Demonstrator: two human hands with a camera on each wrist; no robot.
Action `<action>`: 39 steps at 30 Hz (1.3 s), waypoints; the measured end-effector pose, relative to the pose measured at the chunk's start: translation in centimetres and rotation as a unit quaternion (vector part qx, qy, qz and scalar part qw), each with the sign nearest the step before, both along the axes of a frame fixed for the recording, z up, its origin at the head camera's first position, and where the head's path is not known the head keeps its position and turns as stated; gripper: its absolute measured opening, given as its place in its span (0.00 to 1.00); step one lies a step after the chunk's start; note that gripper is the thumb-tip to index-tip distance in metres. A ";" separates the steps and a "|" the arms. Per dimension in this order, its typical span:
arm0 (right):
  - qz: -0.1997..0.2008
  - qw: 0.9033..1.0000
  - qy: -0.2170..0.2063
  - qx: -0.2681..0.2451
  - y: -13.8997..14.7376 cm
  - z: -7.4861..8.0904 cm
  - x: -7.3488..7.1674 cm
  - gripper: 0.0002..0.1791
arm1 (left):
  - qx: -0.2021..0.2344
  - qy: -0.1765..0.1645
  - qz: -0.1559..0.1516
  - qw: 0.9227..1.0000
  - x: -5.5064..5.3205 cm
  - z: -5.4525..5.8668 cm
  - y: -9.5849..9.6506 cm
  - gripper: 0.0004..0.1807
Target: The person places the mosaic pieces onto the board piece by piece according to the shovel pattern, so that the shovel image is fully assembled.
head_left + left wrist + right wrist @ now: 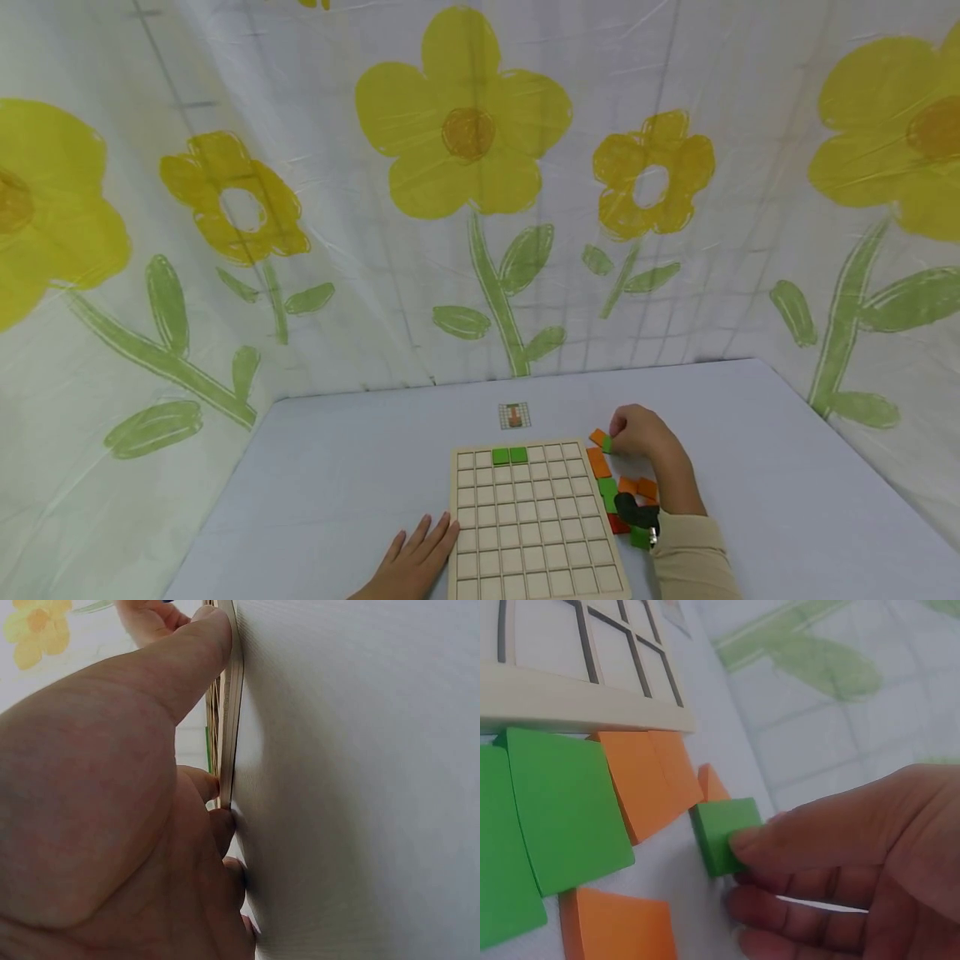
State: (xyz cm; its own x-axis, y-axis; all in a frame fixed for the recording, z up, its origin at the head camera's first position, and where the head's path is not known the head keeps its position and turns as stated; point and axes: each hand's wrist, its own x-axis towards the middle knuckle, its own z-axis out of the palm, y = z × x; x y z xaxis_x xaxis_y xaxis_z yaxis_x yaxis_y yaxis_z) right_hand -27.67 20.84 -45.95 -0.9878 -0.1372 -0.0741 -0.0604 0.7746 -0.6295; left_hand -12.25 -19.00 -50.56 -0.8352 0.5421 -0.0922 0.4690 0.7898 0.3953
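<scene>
My right hand (643,435) is just beyond the upper right corner of a wooden grid board (546,508). Between thumb and fingers it pinches a small green square tile (724,829), with an orange tile (712,784) close behind. Two green tiles (510,456) sit side by side in the board's far row; the other visible cells hold no tiles. My left hand (418,557) rests at the board's left edge, fingers extended. In the left wrist view, its thumb (199,649) and fingertips touch the board's edge (232,712).
Loose orange tiles (598,462), green tiles (607,493) and a red tile (618,523) lie along the board's right side, partly hidden by the dark wrist camera (636,510). A small printed picture (514,416) lies beyond the board. A flowered curtain (375,333) hangs behind the white table (337,467).
</scene>
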 end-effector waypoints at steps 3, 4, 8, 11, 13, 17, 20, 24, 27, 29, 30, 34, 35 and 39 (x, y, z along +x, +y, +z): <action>-0.003 1.000 0.007 -0.008 -0.1 0.0 -0.1 0.05 | 0.004 0.004 0.002 1.000 0.0 -0.1 -0.1 0.56; -0.003 1.000 0.012 -0.008 -0.2 0.0 -0.2 0.05 | 0.005 0.005 0.002 1.000 0.0 -0.1 -0.1 0.56; 0.000 0.999 0.036 -0.010 -0.5 0.2 -0.3 0.06 | 0.008 0.012 0.003 1.000 0.0 -0.2 -0.1 0.56; 0.004 0.999 0.050 -0.015 -0.7 0.3 -0.2 0.06 | 0.009 0.015 0.003 1.000 0.0 -0.3 -0.1 0.56; 0.007 0.998 0.057 -0.017 -0.9 0.4 -0.2 0.05 | 0.006 0.017 0.003 1.000 0.0 -0.4 -0.1 0.56; 0.012 0.997 0.064 -0.031 -1.4 0.4 -0.3 0.05 | 0.004 0.015 0.003 1.000 0.0 -0.4 -0.2 0.56; 0.017 0.997 0.063 -0.046 -1.8 0.4 -0.4 0.05 | 0.004 0.012 0.004 1.000 -0.1 -0.4 -0.2 0.56; 0.027 0.996 0.059 -0.063 -2.5 0.3 -0.5 0.06 | 0.003 0.011 0.006 1.000 -0.1 -0.4 -0.2 0.56; 0.038 0.995 0.060 -0.073 -3.0 0.2 -0.4 0.07 | 0.003 0.008 0.009 1.000 0.0 -0.3 -0.1 0.56; 0.043 0.994 0.056 -0.078 -3.4 0.1 -0.3 0.06 | 0.003 0.004 0.011 1.000 0.0 -0.3 -0.1 0.55; 0.044 0.994 0.053 -0.080 -3.6 0.1 -0.3 0.06 | 0.003 0.002 0.012 1.000 0.0 -0.4 0.0 0.55; 0.045 0.995 0.047 -0.077 -4.5 0.1 -0.4 0.06 | 0.001 -0.004 0.020 1.000 0.1 -0.4 0.0 0.55; 0.047 0.995 0.048 -0.075 -4.7 0.0 -0.3 0.07 | 0.000 -0.004 0.020 1.000 0.1 -0.5 0.1 0.55; 0.044 0.996 0.044 -0.068 -5.2 -0.1 -0.2 0.07 | -0.005 0.004 0.020 1.000 0.1 -0.6 0.1 0.55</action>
